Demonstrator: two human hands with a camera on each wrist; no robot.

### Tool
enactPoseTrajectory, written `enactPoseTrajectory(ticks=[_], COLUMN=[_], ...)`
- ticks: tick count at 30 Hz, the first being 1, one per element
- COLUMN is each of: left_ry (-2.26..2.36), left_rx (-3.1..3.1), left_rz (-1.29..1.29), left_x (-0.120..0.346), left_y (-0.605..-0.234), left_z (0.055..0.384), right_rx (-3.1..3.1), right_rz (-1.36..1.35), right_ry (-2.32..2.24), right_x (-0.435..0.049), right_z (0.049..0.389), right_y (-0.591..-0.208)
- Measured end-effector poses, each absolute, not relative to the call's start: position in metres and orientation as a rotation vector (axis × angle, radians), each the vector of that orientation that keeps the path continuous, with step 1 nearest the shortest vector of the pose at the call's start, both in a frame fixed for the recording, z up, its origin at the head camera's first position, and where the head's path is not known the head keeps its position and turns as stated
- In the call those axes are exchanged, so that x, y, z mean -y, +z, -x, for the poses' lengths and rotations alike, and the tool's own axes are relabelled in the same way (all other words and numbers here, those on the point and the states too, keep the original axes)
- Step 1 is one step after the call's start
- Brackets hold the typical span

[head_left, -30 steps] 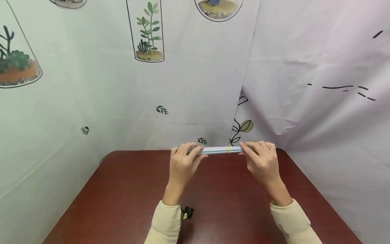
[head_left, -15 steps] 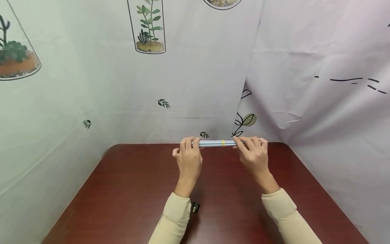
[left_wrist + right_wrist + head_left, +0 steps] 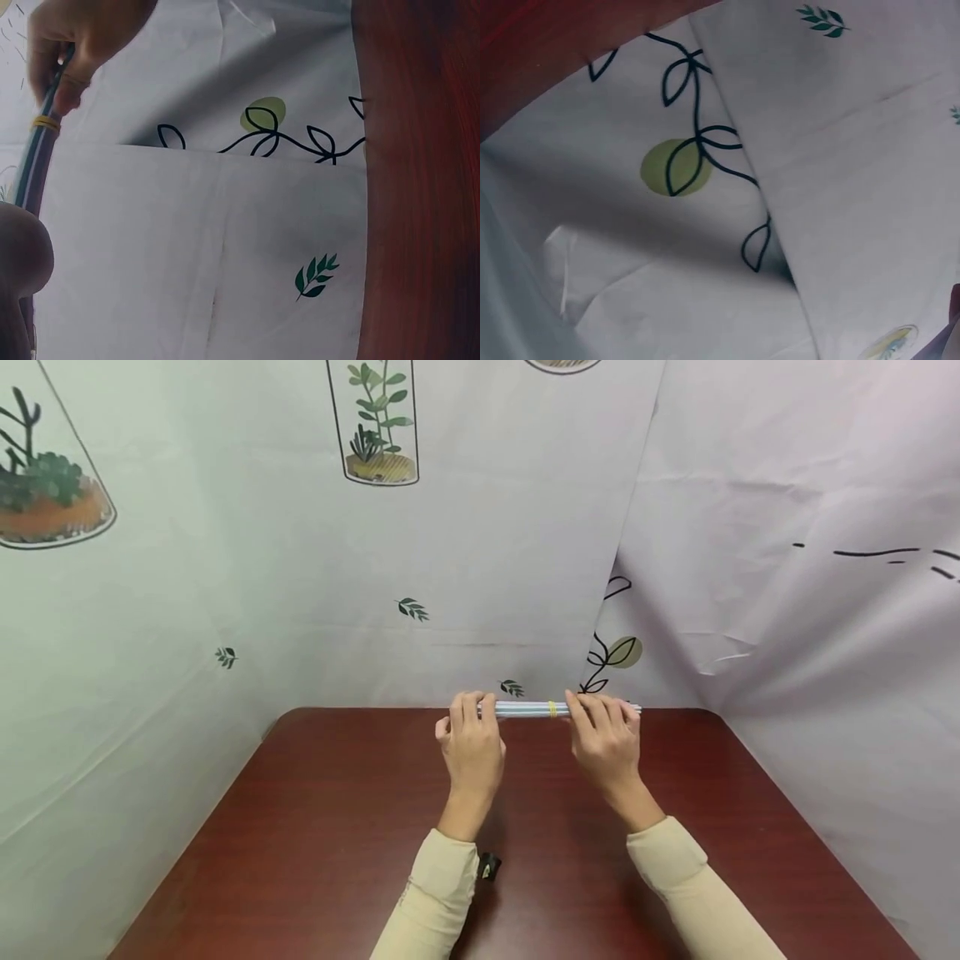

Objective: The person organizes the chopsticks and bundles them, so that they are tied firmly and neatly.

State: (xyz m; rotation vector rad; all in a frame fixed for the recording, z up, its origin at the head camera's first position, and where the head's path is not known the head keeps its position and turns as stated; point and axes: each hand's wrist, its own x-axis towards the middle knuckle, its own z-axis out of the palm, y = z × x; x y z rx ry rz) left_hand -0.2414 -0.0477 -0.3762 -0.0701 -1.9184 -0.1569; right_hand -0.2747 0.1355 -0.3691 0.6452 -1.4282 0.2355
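Observation:
A bundle of thin, pale blue and white sticks (image 3: 525,709) is held level over the far edge of the table. A yellow band (image 3: 552,709) is wound around it, right of its middle. My left hand (image 3: 474,747) grips the left end, fingers over the top; its thumb (image 3: 22,251) shows large in the left wrist view. My right hand (image 3: 606,743) holds the bundle just right of the band, and stick ends poke out past its fingers. In the right wrist view only a sliver of hand and bundle enters the lower right corner.
Beneath the arms lies a dark red wooden table (image 3: 337,827). White cloth (image 3: 510,552) printed with plants hangs behind it and along both sides. A small black device (image 3: 488,866) sits at the left sleeve cuff.
My left hand has turned, its fingers now over the bundle and its thumb away from the front. My right hand has moved left, nearer the band. The head view has tipped slightly downward.

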Motion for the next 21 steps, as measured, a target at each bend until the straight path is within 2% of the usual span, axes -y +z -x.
enactPoseTrajectory(ticks=[11, 17, 21], left_ry=[-0.348, -0.888, -1.212], left_rx=[2.119, 2.252, 2.268], left_rz=[0.258, 0.552, 0.587], left_x=[0.078, 0.103, 0.111], left_y=[-0.377, -0.39, -0.401], left_z=[0.254, 0.264, 0.274], right_rx=[1.646, 1.852, 2.068], right_rz=[-0.726, -0.925, -1.006], right_ry=[0.381, 0.63, 0.891], right_x=[-0.161, -0.184, -0.195], right_z=[0.294, 0.303, 0.302], right_y=[-0.378, -0.387, -0.389])
